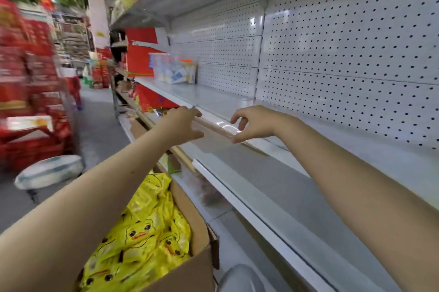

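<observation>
- While the left hand [184,123] has its fingers [193,113] laid close together over the top of the clear price strip [215,125] and its thumb underneath, this reads as a grip on the strip.
- Right hand [254,123]: fingers curled and slightly spread above the strip, thumb tip at its lower edge. Cannot tell if it pinches or only touches.
- Strip runs along the front edge of the middle shelf [225,101], spanning the gap between the two hands.
- Risk: uneven pull, with one hand gripping and the other loose, could bend or crack the thin plastic or let it spring off the edge.
- Risk: if it slips, it likely drops onto the lower shelf [273,184] or into the cardboard box [197,225] of yellow duck packets [142,232] below.
- Risk: left forearm hangs right over the box, so a jerk could knock it.
- Whether the strip sits properly on the edge is hard to check: glare on the plastic.
</observation>
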A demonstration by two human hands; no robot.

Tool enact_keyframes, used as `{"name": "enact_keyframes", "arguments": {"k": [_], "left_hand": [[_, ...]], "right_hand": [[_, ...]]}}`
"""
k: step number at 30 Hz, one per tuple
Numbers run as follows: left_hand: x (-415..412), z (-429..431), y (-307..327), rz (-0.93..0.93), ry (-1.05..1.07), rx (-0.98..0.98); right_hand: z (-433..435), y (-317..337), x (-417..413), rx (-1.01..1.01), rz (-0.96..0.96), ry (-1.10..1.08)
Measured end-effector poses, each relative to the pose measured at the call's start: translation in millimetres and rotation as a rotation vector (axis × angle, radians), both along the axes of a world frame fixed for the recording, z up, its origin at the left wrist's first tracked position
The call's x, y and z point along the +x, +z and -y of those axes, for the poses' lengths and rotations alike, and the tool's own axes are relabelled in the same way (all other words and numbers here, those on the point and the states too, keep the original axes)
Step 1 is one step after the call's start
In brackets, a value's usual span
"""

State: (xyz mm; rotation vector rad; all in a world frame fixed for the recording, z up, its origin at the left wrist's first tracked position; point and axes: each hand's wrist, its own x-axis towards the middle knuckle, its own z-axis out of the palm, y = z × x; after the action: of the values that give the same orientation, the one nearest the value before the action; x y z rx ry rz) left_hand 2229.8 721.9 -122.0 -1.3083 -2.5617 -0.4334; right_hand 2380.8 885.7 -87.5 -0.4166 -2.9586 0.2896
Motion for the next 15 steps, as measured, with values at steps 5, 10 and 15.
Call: {"name": "enact_keyframes", "arguments": {"k": [5, 10, 15], "left_hand": [[-28, 65, -51, 0.165, 0.088, 0.024], [-45, 118, -129, 0.306, 0.187, -0.016], [-49, 153, -212, 0.499, 0.302, -0.055]], "right_hand": [[49, -57, -56, -0.082, 0.011, 0.145], [91, -145, -91, -0.141, 0.133, 0.23], [110, -226, -109, -0.229, 0.223, 0.231]]}}
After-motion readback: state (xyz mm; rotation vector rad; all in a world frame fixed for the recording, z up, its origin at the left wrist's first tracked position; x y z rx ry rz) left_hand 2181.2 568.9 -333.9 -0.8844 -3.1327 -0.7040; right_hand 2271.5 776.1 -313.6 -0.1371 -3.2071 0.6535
